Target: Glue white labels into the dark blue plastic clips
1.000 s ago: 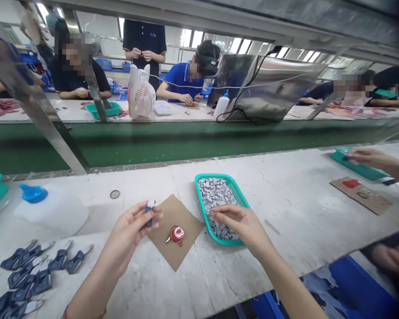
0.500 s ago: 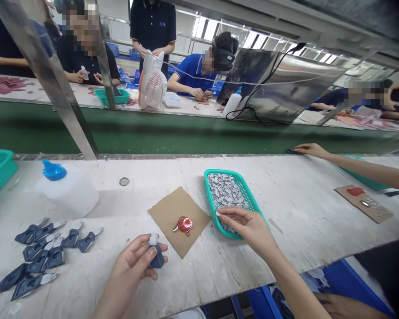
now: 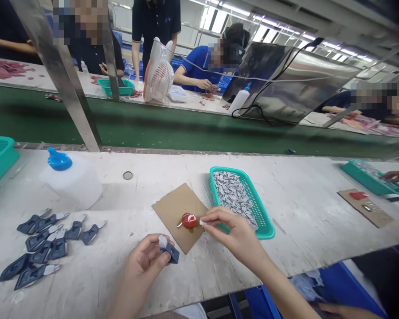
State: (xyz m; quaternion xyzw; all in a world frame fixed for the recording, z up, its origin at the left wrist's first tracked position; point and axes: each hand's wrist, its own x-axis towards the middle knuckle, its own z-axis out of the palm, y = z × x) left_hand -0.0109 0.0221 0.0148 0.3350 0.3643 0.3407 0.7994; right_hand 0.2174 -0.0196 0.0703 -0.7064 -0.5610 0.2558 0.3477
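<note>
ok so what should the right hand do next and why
Probably a short move sideways, to touch the small white piece to the glossy red mound on the cardboard: the right hand pinches that piece right beside the mound, while the left hand holds the dark blue part nearer the wearer.

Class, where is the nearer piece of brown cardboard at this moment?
In the head view, the brown cardboard lies on the white table just left of centre, with the green basket to its right and the left hand near its lower left edge.
</note>
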